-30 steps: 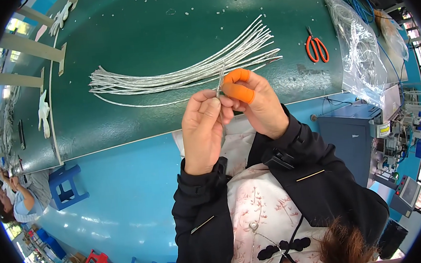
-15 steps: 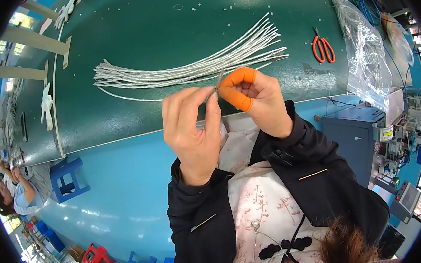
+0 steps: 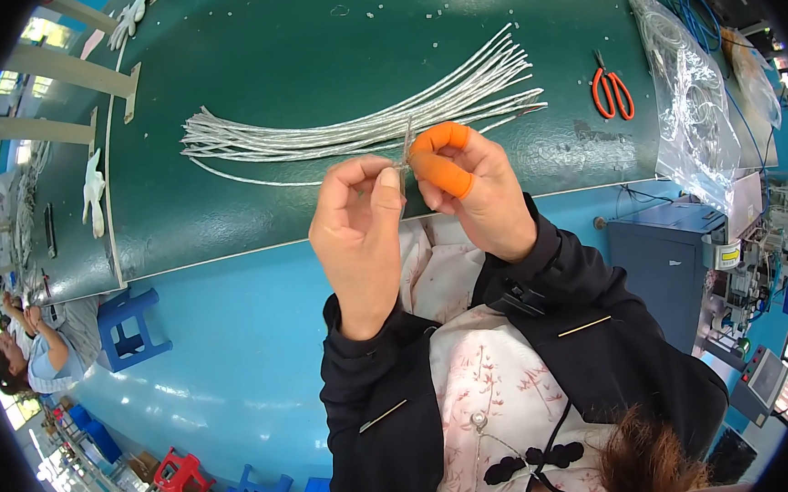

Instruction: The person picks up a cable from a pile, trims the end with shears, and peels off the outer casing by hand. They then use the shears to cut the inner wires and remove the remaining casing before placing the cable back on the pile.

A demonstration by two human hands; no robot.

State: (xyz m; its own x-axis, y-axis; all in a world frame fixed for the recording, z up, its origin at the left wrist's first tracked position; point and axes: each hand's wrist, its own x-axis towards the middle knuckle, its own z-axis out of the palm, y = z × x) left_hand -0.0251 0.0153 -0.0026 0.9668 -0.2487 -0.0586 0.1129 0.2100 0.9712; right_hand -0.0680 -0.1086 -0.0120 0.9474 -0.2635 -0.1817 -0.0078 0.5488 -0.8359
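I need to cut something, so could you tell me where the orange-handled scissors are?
In the head view, the orange-handled scissors lie on the green table, to the person's right, between the bundle of white cables and the clear plastic bag.

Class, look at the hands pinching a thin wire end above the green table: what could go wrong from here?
1. The thin silvery wire end pinched between the left hand and right hand may slip or prick the bare left fingertips.
2. The loose bundle of white wires could get dragged or tangled.
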